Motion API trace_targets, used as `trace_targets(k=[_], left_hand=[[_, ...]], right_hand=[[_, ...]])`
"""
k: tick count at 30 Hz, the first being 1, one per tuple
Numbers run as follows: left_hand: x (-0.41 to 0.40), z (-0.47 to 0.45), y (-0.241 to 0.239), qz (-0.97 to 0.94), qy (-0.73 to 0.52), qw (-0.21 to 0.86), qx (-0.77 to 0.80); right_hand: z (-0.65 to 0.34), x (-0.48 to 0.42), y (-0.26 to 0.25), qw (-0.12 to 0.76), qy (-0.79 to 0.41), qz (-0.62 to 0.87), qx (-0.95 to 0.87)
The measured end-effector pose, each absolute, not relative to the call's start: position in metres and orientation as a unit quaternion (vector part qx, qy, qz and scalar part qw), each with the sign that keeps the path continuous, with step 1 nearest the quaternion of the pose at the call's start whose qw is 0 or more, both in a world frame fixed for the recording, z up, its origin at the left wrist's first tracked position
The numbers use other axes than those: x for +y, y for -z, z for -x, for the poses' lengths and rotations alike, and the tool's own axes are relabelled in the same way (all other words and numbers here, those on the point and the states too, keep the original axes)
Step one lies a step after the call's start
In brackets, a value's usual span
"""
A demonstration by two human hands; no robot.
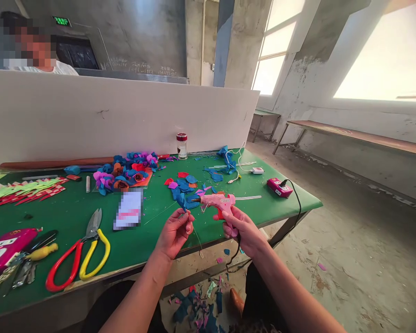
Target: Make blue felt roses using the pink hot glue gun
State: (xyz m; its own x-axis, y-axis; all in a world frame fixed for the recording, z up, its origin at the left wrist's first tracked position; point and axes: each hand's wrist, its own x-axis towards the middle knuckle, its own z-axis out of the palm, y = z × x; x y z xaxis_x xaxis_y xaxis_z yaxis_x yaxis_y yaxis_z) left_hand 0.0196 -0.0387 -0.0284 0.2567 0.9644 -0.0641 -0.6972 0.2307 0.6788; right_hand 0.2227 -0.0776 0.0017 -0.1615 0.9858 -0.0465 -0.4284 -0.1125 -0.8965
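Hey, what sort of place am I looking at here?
Probably a basic handicraft workshop: the right hand holds a pink glue gun at a green worktable bearing artificial-looking flowers and large shears, while colored scraps litter the floor.

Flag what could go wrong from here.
The glue gun in the right grip points at the blue piece in the left grip: stray glue might burn the person.
Its black cord hangs below the table edge and could snag.
The shears lie near that edge; a bump might drop them.
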Motion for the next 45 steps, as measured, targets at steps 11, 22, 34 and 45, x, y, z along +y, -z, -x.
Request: trace_targets(k=[11,22,34,45], left_hand=[[-0.041,-0.017,0.029,-0.295,-0.558,0.737,0.242],[-0.043,-0.019,0.028,-0.332,-0.558,0.717,0.252],[-0.049,-0.029,0.02,-0.405,-0.554,0.663,0.3],[-0.051,-0.027,0.02,-0.4,-0.544,0.683,0.28]], right_hand=[[-0.284,-0.049,0.02,0.562,-0.452,0.503,-0.476],[-0.347,-0.009,0.073,0.381,-0.054,0.73,-0.565],[-0.217,-0.043,0.009,0.555,-0.417,0.458,-0.555],[-0.163,-0.046,0.005,0.56,-0.61,0.346,-0.441]])
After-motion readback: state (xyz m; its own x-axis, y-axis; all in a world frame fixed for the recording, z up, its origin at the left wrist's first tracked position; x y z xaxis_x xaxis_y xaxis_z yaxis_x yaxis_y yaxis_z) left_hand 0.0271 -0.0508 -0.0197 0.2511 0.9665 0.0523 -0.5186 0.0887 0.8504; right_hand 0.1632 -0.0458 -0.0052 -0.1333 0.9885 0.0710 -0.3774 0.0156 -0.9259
